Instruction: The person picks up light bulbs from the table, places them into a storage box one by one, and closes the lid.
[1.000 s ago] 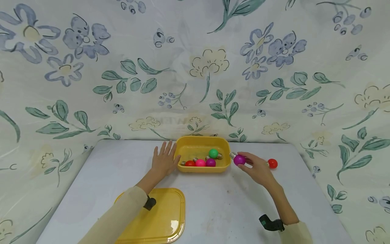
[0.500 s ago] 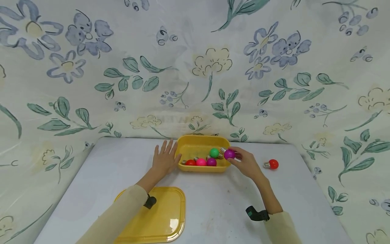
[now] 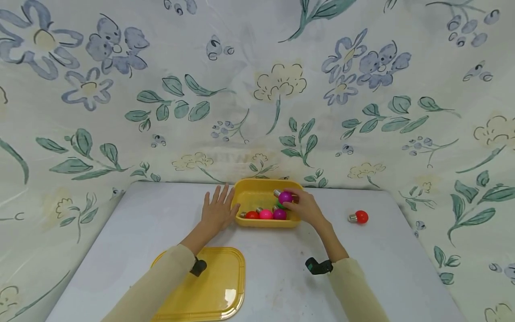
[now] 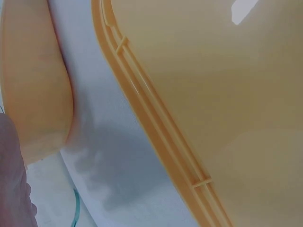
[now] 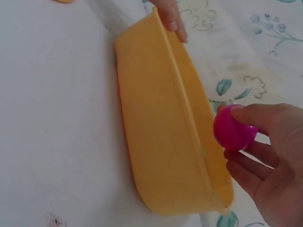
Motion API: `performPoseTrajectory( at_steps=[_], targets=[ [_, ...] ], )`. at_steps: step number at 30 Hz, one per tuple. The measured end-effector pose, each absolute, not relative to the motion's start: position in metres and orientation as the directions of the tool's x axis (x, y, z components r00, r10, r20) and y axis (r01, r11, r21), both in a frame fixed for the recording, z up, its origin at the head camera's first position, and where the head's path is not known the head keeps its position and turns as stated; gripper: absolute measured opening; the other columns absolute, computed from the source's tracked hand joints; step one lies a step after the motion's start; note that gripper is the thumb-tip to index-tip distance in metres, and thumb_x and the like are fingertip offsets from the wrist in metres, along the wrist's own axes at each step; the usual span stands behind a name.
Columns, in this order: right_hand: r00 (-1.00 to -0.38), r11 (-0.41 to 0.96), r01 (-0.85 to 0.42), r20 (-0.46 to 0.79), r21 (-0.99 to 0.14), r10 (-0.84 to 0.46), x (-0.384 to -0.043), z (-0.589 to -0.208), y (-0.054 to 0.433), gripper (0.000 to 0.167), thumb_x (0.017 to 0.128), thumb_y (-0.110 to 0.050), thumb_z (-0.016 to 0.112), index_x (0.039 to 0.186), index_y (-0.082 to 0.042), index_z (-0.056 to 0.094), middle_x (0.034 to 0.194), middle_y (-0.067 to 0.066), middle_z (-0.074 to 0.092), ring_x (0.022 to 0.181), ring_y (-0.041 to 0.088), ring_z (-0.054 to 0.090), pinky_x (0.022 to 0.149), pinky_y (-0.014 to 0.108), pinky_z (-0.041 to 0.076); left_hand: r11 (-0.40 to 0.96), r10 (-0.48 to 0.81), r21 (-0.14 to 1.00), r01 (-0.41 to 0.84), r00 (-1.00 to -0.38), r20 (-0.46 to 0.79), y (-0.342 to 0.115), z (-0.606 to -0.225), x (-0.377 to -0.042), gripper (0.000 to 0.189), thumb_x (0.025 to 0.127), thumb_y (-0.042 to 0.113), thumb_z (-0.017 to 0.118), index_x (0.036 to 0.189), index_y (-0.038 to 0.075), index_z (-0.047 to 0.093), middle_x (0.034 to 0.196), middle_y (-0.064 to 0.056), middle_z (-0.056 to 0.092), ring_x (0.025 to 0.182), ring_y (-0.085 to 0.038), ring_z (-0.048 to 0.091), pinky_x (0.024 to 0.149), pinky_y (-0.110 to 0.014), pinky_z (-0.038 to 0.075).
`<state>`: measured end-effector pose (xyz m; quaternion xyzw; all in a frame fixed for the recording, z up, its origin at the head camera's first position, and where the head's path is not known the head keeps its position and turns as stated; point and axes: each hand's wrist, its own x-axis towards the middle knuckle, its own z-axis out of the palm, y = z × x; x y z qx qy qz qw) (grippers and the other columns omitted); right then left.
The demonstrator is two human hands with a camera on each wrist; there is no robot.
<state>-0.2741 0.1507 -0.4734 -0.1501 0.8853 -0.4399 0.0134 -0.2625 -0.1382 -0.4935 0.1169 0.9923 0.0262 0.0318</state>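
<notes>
My right hand pinches a purple light bulb between thumb and fingers, over the right part of a yellow plastic bin. The bulb's silver screw base points to the upper left. Below it, a green bulb is mostly covered. Along the near side of the bin lie a red bulb, a pink bulb and another purple bulb. At the bin's left end, my left hand rests with fingers spread and straight, the thumb at the rim. In the right wrist view the held bulb appears beside the bin's rim.
A red bulb lies on the white table to the right of the bin. The yellow lid lies flat at the front left, partly under my left forearm. A floral cloth hangs behind the table.
My right hand has carried the purple bulb leftward from beside the bin to over its inside. The red bulb on the table has come into full view. The left hand stays in place.
</notes>
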Motion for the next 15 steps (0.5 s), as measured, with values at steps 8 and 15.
performPoseTrajectory(
  at_steps=[8, 15],
  targets=[
    [-0.967, 0.646, -0.21, 0.059, -0.734, -0.248, -0.287, -0.483, 0.133, 0.044, 0.093, -0.013, 0.073, 0.134, -0.003, 0.061, 0.127, 0.016, 0.064, 0.111, 0.033, 0.062, 0.093, 0.041, 0.053, 0.971, 0.234, 0.054, 0.231, -0.971, -0.054, -0.139, -0.495, -0.263, 0.066, 0.108, 0.047, 0.027, 0.16, 0.007, 0.017, 0.165, -0.016, 0.011, 0.15, -0.037, 0.009, 0.116, -0.062, 0.007],
    [-0.97, 0.685, -0.184, 0.017, -0.705, -0.242, -0.294, -0.481, 0.124, 0.046, 0.093, -0.015, 0.073, 0.136, -0.005, 0.06, 0.127, 0.013, 0.063, 0.115, 0.031, 0.06, 0.095, 0.043, 0.052, 0.973, 0.228, 0.053, 0.225, -0.971, -0.065, -0.139, -0.494, -0.263, 0.067, 0.108, 0.047, 0.025, 0.161, 0.008, 0.015, 0.166, -0.016, 0.01, 0.151, -0.036, 0.008, 0.116, -0.061, 0.006]
  ],
)
